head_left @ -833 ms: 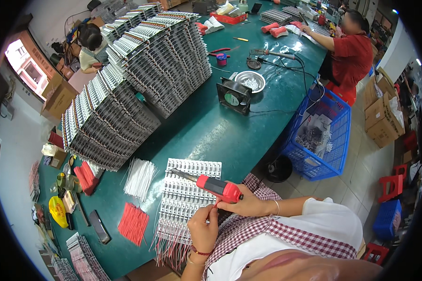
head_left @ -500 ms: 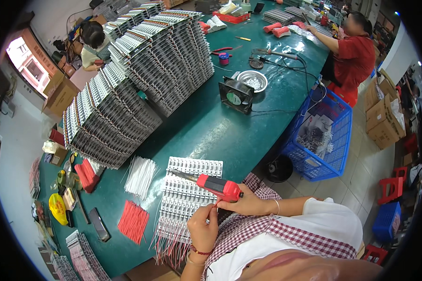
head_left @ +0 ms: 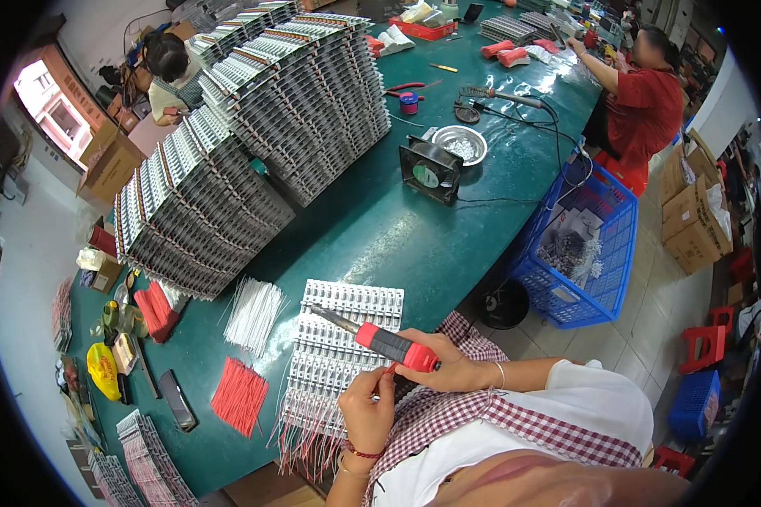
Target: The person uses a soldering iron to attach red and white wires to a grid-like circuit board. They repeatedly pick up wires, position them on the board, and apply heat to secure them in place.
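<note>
green workbench (head_left: pixel 380 245); tiled floor (head_left: pixel 643 338)

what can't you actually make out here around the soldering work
- Head view: whether the soldering iron tip touches the white component boards; too small to tell.
- What the left hand pinches; its own fingers hide it.
- The boards' near edge, covered by the left hand and checked apron.
- Contents of the metal bowl behind the small fan; too small.
- The right hand grips the iron's red handle; its palm side is hidden.
</note>
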The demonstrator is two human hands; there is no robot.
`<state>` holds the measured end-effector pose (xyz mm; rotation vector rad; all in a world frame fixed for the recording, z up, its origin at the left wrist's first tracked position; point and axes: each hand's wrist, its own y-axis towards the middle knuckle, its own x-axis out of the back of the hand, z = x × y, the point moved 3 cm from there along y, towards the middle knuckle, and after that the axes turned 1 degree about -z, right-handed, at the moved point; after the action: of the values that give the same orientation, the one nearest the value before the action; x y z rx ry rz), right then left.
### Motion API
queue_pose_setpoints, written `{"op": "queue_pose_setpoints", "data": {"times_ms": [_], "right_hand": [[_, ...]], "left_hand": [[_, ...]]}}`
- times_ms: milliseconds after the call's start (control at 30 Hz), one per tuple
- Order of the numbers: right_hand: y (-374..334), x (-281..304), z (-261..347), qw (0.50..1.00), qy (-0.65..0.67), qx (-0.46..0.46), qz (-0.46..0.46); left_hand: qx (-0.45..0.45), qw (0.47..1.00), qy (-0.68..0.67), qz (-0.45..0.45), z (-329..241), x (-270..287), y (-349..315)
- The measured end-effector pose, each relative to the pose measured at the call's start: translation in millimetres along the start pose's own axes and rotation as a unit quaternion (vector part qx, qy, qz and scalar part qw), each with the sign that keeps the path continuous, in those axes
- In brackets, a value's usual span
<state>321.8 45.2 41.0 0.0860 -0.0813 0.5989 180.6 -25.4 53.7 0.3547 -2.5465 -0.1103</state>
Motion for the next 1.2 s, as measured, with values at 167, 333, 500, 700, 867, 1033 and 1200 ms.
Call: {"op": "queue_pose_setpoints", "data": {"times_ms": [167,333,500,700,867,1033,1200], "right_hand": [[0,0,-3,0.999,-0.027,0.040,-0.002],[-1,-1,-13,0.999,0.027,-0.030,0.004],[1,-1,-3,1.000,0.001,-0.012,0.012],[2,-1,-3,1.000,-0.001,-0.004,-0.003],[2,-1,-1,1.000,-0.011,0.009,-0.003],[3,2,-2,0.999,-0.006,0.051,-0.005],[1,5,3,0.996,-0.022,0.081,-0.018]], "left_hand": [[0.000,1.000,0.014,0.003,0,0,-1],[-0.026,0.998,0.053,-0.009,2,0,-1],[-0.054,0.995,0.083,-0.028,3,0,0],[-0.059,0.994,0.088,-0.035,0,2,0],[-0.095,0.980,0.167,-0.041,-4,2,3],[-0.102,0.978,0.181,-0.031,-4,2,4],[-0.094,0.983,0.154,-0.024,-1,0,4]]}}
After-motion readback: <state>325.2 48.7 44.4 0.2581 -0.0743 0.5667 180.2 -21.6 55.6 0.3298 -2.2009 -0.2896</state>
